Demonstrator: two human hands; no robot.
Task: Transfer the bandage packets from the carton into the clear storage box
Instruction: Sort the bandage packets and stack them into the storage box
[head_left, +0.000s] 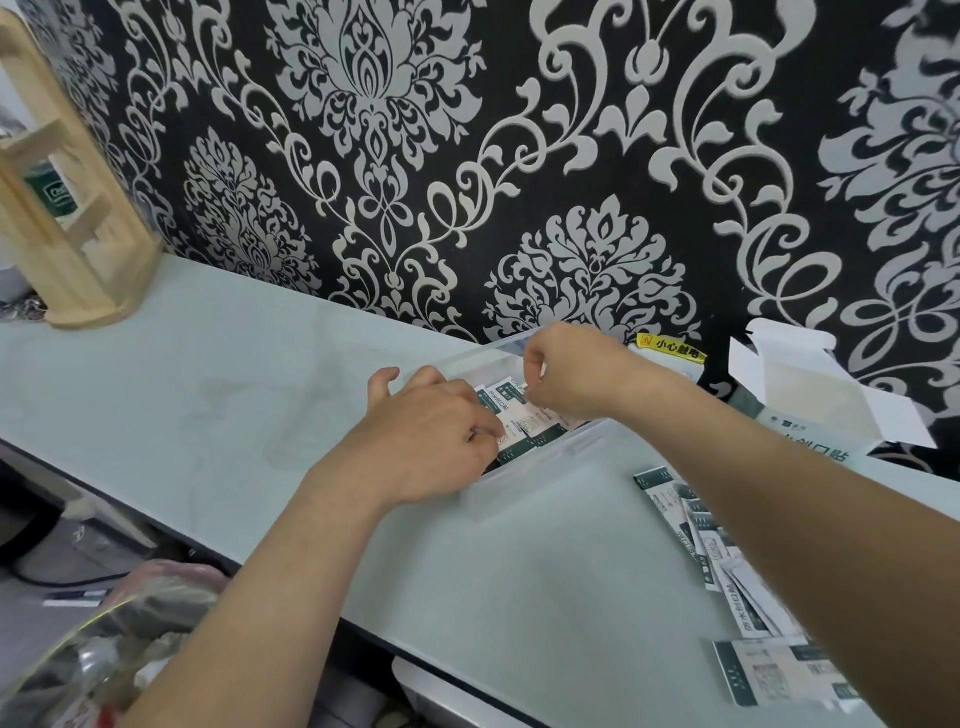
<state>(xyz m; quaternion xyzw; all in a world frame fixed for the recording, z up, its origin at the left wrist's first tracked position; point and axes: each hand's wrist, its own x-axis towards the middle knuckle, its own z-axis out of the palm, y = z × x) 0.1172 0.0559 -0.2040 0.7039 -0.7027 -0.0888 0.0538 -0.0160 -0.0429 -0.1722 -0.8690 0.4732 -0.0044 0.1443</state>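
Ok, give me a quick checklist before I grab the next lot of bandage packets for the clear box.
1. clear storage box open on top: ok.
2. packets in the box lying flat: cannot tell, hands cover most.
3. right hand free: not ok, it pinches one of those packets.
4. left hand free: not ok, fingers rest on them.
5. loose packets within reach on the table: ok.
6. carton emptied: cannot tell.

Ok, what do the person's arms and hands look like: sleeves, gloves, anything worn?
Both arms are bare as far as the frame shows, with no sleeve in view. The left hand and the right hand are ungloved. No ring, watch or wristband shows on either.
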